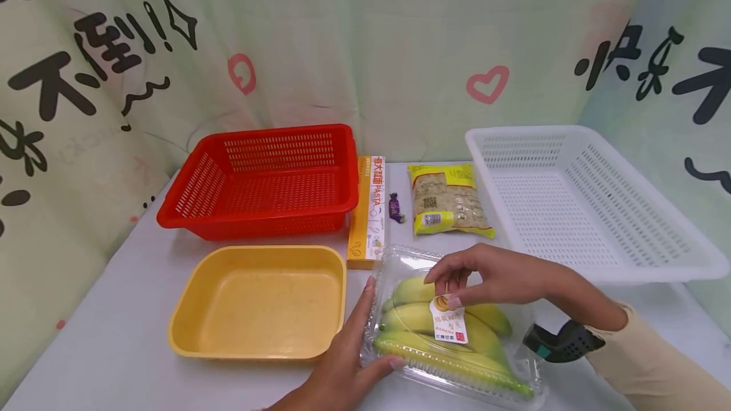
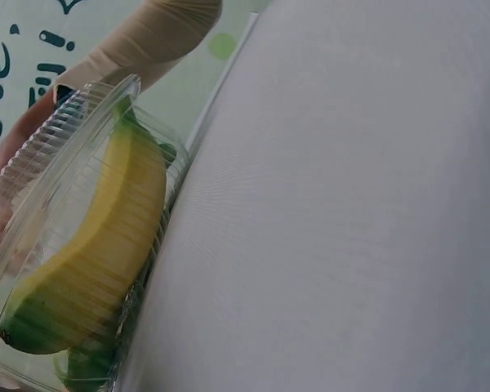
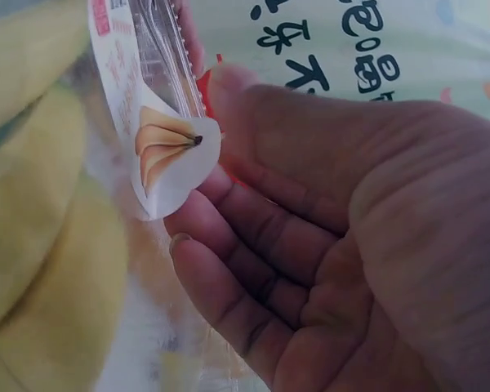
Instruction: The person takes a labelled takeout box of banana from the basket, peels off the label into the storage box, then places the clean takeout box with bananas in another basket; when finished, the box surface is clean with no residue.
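A clear plastic clamshell box of yellow-green bananas lies near the front of the white table. My left hand lies flat against the box's left side, fingers straight and thumb on the front edge. My right hand reaches over the lid and pinches it at the white label. The left wrist view shows a banana inside the ribbed box. In the right wrist view my right hand's fingers curl against the label above the bananas.
A red basket stands at the back left and a yellow basin in front of it. At the right is a white basket. Between them lie a pasta box, a purple candy and a yellow-green packet.
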Tool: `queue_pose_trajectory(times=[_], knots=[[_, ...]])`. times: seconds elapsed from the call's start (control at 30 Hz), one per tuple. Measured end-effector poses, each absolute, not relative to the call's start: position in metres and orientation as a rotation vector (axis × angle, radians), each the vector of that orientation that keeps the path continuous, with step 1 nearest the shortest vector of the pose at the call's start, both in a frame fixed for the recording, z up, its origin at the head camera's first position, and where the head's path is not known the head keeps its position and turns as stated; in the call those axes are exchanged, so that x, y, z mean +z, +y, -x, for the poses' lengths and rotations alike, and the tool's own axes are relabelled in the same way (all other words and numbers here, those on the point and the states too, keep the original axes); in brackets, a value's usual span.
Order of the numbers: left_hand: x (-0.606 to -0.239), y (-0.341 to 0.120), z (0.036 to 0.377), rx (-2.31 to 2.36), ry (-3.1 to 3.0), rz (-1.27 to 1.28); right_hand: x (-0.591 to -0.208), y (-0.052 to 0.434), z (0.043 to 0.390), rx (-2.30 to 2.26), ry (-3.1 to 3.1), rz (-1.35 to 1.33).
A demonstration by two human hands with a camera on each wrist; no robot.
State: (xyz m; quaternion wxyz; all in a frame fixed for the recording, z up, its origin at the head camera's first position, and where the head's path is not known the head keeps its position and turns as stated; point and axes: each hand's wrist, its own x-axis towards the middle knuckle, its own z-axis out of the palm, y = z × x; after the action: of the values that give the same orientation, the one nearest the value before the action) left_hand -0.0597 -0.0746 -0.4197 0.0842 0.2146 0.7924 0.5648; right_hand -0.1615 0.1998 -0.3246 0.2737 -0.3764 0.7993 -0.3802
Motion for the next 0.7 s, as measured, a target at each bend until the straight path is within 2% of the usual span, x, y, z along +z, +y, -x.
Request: queue_pose_trajectory(times=[0.37,0.7], knots=[[-0.4177,-0.0758,0.0608,1.674,2.382,-0.653,-0.3266,0.1955,0.1619,-0.948,2.160,1.185],[-0.4217,-0.0745,0.0603,1.683,2.384,-0.671,-0.3276,0.1977,0.1645,-0.923,2.177,1.221]])
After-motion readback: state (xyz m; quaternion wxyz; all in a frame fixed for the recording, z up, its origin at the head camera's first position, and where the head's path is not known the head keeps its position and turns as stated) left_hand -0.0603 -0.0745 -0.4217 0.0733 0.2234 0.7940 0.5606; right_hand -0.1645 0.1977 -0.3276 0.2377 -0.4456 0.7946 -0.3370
